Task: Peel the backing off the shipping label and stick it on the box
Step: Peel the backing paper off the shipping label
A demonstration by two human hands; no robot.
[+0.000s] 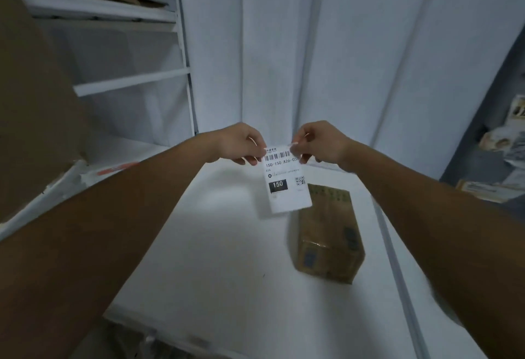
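White rectangular paper shipping label (287,179), printed with barcodes, is pinched at its top corners by the left hand (241,143) and right hand (318,141), held above the white table (213,245), hanging near the brown cardboard box (329,233). Peeling seems just beginning; separation of the backing at one corner is called for next.

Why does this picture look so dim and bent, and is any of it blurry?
Head view: dim bluish light, brightest on the wall behind the hands; the wide lens bows the shelf and forearms; the shipping label reads fairly sharp, while the box and frame edges look soft and smeared.
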